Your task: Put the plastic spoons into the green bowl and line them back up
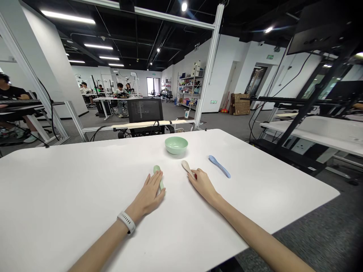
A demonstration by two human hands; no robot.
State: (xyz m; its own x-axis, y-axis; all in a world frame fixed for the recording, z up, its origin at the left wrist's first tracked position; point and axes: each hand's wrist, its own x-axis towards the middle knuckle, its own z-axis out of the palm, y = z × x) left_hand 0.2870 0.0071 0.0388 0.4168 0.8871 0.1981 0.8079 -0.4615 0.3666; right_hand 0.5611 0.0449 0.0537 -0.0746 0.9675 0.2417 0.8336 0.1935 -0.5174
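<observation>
My left hand [151, 193], with a pale wristband, lies over a green spoon [157, 169]. Its fingers are stretched out across the spoon's handle and the thumb is spread apart near the handle's end. My right hand [202, 185] is closed on the handle of a beige spoon [186, 165], whose bowl end points away from me. A small dark red spot shows by its fingers; I cannot make out what it is. To the right lies a blue spoon [219, 166], apart from both hands. Beyond the spoons stands a light green bowl [176, 146].
Everything rests on a white table [85, 181] with rounded corners. Behind its far edge are a metal frame [212, 56] and a black mesh chair [145, 110]. Another desk [312, 130] stands to the right. Several people sit at desks in the background.
</observation>
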